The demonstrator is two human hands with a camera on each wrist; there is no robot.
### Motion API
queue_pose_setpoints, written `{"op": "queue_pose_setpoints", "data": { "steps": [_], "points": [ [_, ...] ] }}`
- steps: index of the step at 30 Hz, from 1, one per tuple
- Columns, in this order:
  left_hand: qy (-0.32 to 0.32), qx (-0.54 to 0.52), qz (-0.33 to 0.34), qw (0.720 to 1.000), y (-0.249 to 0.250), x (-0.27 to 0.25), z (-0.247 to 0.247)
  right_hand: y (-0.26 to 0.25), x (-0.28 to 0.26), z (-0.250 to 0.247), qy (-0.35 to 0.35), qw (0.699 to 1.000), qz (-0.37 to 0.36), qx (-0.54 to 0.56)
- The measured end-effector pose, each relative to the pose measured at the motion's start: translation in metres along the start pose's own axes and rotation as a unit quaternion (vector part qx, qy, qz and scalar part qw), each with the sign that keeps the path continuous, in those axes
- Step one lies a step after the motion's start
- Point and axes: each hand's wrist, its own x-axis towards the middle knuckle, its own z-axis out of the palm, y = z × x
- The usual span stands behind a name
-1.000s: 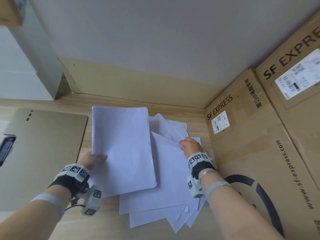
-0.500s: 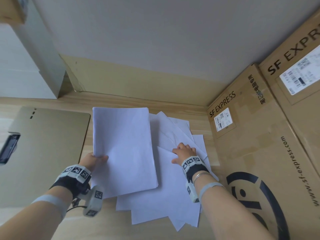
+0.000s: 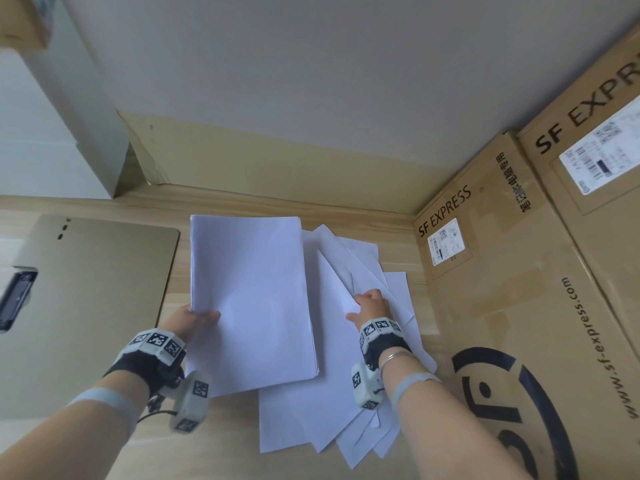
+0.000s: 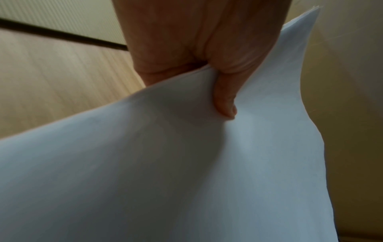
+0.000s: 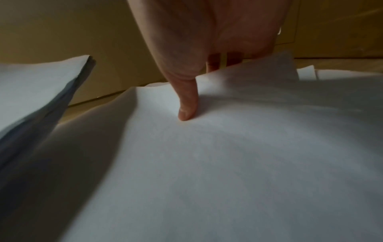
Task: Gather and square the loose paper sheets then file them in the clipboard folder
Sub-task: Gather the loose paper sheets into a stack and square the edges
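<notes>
My left hand (image 3: 194, 318) holds a squared stack of white sheets (image 3: 249, 299) by its near left edge, tilted up off the table. In the left wrist view the thumb (image 4: 223, 98) presses on top of the stack (image 4: 186, 163), fingers underneath. Right of it, loose white sheets (image 3: 332, 393) lie fanned on the wooden table. My right hand (image 3: 367, 306) pinches the edge of the top loose sheet (image 5: 228, 155), thumb (image 5: 187, 104) on top and fingers below. The olive-gold clipboard folder (image 3: 93, 289) lies flat at the left, its clip (image 3: 17, 296) at the far left.
Large SF Express cardboard boxes (image 3: 519, 306) stand close along the right side of the sheets. A wall with a cardboard strip (image 3: 277, 174) runs along the back. A grey box (image 3: 69, 98) stands at the back left.
My right hand set down the sheet it had lifted, slid slightly nearer over the loose pile and now pinches a sheet edge. The left hand and its stack have barely moved.
</notes>
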Motion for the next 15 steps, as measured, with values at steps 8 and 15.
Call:
{"op": "queue_pose_setpoints", "data": {
  "steps": [8,15],
  "points": [
    [-0.015,0.020,-0.019,1.000,0.004,-0.005,0.003,0.020,-0.011,-0.007,0.073,0.986,0.023,0.148],
    [-0.011,0.048,-0.043,0.998,0.001,-0.003,0.004,0.063,-0.014,-0.044,0.200,0.920,0.071,0.328]
  ]
}}
